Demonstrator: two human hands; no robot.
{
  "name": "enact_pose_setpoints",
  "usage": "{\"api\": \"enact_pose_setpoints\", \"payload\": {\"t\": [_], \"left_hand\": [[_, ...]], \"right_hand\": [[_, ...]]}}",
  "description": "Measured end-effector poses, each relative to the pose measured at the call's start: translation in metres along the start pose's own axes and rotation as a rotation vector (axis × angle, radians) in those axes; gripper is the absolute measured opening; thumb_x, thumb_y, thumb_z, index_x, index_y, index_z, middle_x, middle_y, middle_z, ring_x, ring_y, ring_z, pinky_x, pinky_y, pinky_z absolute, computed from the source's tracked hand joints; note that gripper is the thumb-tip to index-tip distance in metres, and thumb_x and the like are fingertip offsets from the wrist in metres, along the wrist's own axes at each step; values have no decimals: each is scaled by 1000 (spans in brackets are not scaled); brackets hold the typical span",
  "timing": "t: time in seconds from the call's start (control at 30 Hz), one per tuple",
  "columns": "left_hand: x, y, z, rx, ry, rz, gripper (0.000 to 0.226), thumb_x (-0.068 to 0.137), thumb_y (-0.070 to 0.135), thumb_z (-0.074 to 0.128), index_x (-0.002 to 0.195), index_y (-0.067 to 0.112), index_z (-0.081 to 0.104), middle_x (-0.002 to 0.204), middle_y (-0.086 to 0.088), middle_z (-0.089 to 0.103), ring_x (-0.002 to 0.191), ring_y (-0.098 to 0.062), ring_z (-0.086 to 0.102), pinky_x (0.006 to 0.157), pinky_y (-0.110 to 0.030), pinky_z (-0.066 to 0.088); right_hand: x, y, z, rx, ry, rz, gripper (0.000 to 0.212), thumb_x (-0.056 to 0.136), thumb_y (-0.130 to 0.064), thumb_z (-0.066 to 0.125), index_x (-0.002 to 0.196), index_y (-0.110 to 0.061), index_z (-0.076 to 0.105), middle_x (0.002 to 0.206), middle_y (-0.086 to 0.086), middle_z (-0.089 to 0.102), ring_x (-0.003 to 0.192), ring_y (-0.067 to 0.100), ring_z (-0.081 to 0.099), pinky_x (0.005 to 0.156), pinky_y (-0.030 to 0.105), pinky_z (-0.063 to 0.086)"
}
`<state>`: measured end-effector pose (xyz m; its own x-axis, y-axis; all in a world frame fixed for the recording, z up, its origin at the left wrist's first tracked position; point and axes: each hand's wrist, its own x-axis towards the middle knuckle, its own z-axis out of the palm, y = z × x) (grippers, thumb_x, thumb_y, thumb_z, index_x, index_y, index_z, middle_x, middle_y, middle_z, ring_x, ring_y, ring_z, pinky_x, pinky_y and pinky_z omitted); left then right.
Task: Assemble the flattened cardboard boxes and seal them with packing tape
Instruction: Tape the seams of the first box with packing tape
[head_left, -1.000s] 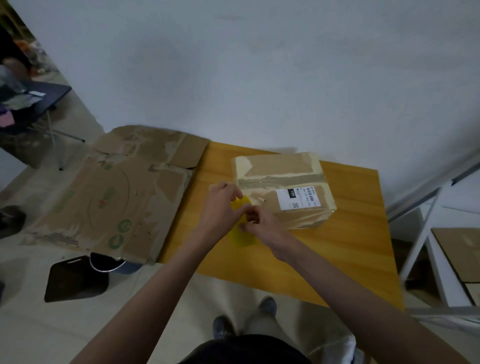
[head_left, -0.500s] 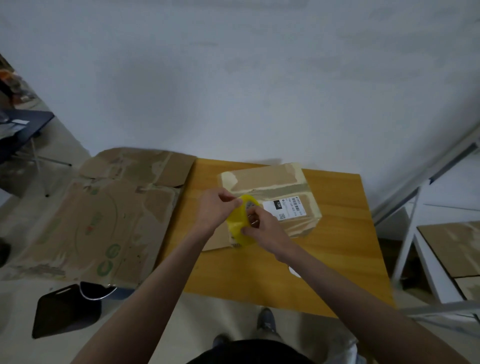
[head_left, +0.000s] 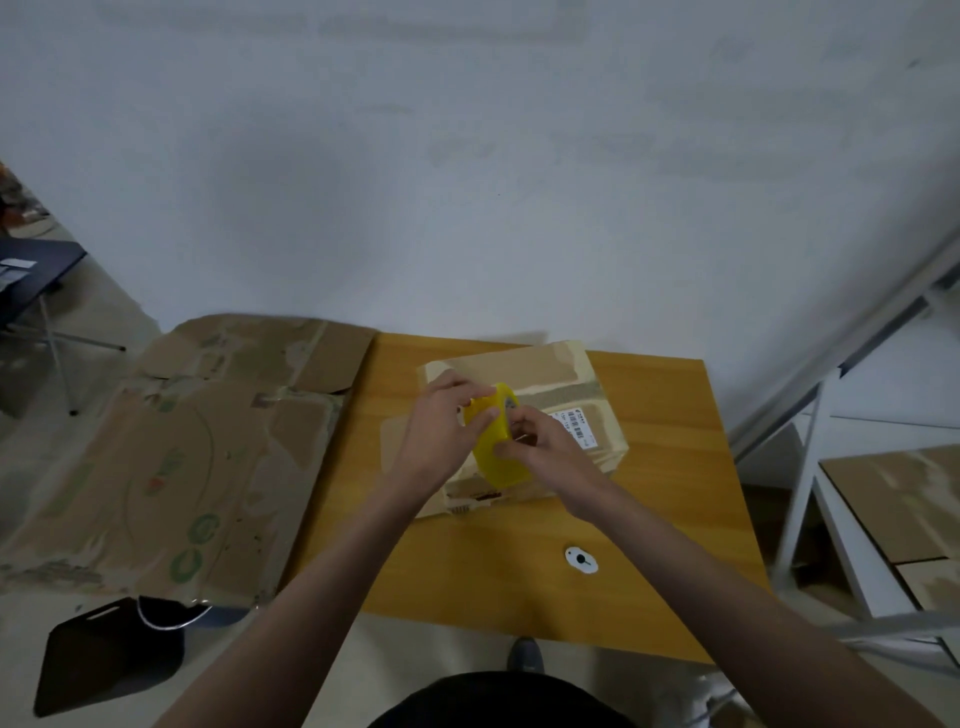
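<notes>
The cardboard box (head_left: 540, 410), taped and bearing a white label (head_left: 576, 427), sits toward the far side of the wooden surface (head_left: 665, 509). Above it both hands hold a yellow roll of packing tape (head_left: 496, 452) upright: the left hand (head_left: 441, 431) curls its fingers round the roll's near rim, and the right hand (head_left: 540, 452) pinches at the roll's face. A large flattened cardboard sheet (head_left: 182, 457) lies at the surface's left edge, and a small white disc (head_left: 581, 560) rests on the wood near the person.

Box (head_left: 550, 384) front part hidden behind both hands and tape roll (head_left: 498, 457). Label (head_left: 574, 426) print beside right hand (head_left: 540, 447) fingertips too small to read. Tape end under fingertips indistinguishable.
</notes>
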<state>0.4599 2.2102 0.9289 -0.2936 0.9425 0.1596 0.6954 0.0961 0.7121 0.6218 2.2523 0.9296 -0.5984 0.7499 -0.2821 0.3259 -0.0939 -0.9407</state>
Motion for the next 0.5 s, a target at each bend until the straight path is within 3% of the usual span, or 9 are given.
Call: {"api": "enact_pose_setpoints", "payload": {"t": [0.1, 0.2, 0.3, 0.4, 0.5], "left_hand": [[2, 6, 5, 58, 58, 58, 23, 89, 26, 72, 111, 18, 74, 99, 9, 58, 93, -9, 55, 78, -19, 39], [6, 14, 6, 68, 87, 71, 19, 89, 25, 71, 106, 18, 75, 101, 8, 61, 93, -11, 58, 77, -20, 42], [12, 20, 11, 82, 98, 41, 14, 89, 32, 69, 98, 22, 68, 99, 10, 59, 93, -10, 56, 77, -24, 45], [19, 24, 15, 109, 97, 24, 14, 88, 33, 68, 93, 24, 59, 94, 12, 53, 97, -12, 51, 78, -23, 40], [25, 27, 19, 103, 104, 19, 14, 87, 29, 68, 91, 22, 57, 93, 10, 53, 98, -14, 50, 79, -22, 38]], "right_hand": [[3, 0, -7, 12, 8, -7, 21, 94, -15, 65, 111, -5, 56, 104, 17, 56, 88, 24, 55, 85, 47, 47], [5, -2, -11, 24, 16, -16, 24, 92, -14, 66, 111, -3, 56, 106, 21, 54, 88, 24, 54, 86, 50, 46], [5, -3, -12, 40, 15, -28, 25, 91, -12, 66, 110, -2, 53, 95, 10, 47, 85, 22, 49, 81, 43, 42], [6, -3, -12, 58, 31, -30, 27, 89, -18, 69, 110, -6, 57, 95, 6, 49, 87, 22, 51, 87, 50, 45], [7, -7, -13, 62, 58, -36, 31, 80, -31, 72, 107, -17, 63, 104, 19, 55, 98, 35, 56, 93, 58, 47]]}}
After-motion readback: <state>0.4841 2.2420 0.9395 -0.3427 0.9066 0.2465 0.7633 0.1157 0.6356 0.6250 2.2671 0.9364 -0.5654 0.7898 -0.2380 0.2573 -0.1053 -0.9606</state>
